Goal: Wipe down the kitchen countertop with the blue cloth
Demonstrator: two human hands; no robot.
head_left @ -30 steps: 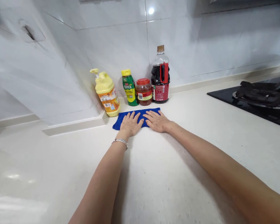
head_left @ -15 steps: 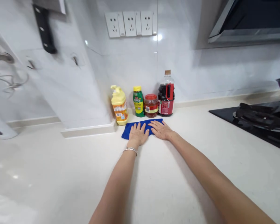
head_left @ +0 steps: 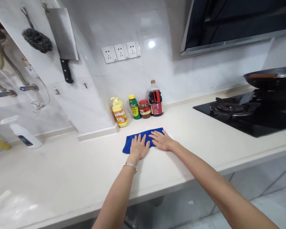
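A folded blue cloth [head_left: 130, 142] lies flat on the pale countertop [head_left: 69, 171]. My left hand [head_left: 138, 147] rests palm down on the cloth's middle, fingers spread, with a silver bracelet on that wrist. My right hand [head_left: 162, 140] lies flat on the cloth's right end, fingers stretched out. Both hands press on the cloth and hold nothing.
Behind the cloth stand a yellow pump bottle [head_left: 119, 111], a green bottle [head_left: 134, 107], a red-lidded jar [head_left: 145, 108] and a dark sauce bottle [head_left: 155, 100]. A black gas hob [head_left: 243, 114] with a pan [head_left: 269, 78] is at right. A cleaver [head_left: 62, 41] hangs on the wall; a spray bottle [head_left: 21, 136] lies at left.
Both hands have drawn the cloth toward me, away from the bottles. My view has pulled back and now takes in the counter's front edge and the floor.
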